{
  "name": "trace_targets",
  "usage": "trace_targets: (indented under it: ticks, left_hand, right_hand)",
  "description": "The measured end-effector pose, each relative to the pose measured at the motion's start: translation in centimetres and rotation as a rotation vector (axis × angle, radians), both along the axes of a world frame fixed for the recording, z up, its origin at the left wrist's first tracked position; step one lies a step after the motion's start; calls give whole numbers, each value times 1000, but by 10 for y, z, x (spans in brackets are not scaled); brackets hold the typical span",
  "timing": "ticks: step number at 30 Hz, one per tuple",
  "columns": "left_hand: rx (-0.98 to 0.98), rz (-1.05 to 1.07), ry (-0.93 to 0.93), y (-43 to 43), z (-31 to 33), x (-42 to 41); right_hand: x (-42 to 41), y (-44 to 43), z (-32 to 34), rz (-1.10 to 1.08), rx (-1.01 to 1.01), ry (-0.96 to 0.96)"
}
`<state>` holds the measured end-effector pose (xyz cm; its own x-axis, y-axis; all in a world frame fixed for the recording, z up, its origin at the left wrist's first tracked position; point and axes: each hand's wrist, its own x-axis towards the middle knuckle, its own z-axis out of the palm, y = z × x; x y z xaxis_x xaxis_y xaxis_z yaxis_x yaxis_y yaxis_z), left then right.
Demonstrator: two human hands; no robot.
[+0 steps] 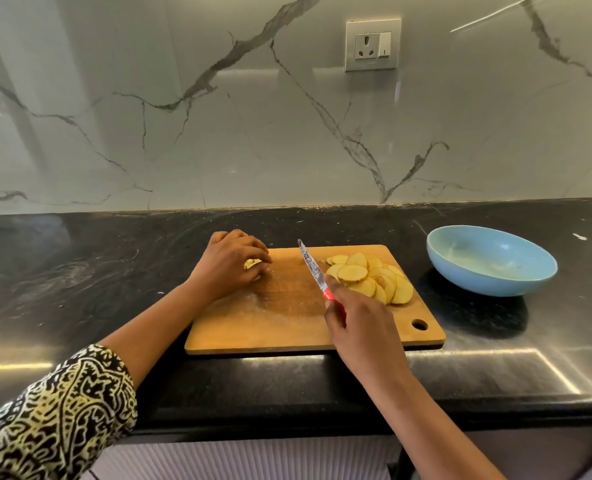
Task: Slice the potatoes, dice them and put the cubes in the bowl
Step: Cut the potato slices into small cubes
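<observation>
Sleeve (45, 410) cropped; left hand (230, 265) covers potato (252, 263).

No legible text, label, brand or number anywhere

A home kitchen: black stone counter (80, 271), marble backsplash (253, 133), wall socket (372, 45).

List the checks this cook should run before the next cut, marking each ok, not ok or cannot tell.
1. Right hand grips the knife by its red handle: ok.
2. Blade apart from the left hand: ok.
3. Left hand holds the potato piece on the cutting board: ok.
4. Potato piece large enough to slice further: cannot tell, mostly hidden.
5. Potato slices piled right of the cutting space: ok.
6. Bowl beside the board, no cubes in it: ok.
</observation>
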<state>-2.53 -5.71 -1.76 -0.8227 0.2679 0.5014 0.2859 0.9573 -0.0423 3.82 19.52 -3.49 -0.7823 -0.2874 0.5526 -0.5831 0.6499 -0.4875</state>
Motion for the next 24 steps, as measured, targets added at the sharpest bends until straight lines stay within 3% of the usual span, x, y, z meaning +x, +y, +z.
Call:
trace_targets:
  ticks: [4,9,12,16,20,24]
  left_hand:
    - [-37,5,-52,-3,-2,6]
    - [105,-14,92,7,-3,-1]
    - [56,12,78,26,4,-10]
    - [-80,96,-112,56,21,-35]
    - [77,-53,-471,88,32,-64]
    - [146,-75,-616,105,25,-86]
  right_hand:
    - [-2,5,1,-7,36,59]
    - [-17,30,7,-98,3,153]
    - [-28,44,11,-170,-10,164]
    - [-39,60,14,-226,-27,115]
    - [-41,61,13,-207,-13,86]
    - [-41,62,11,-178,-10,75]
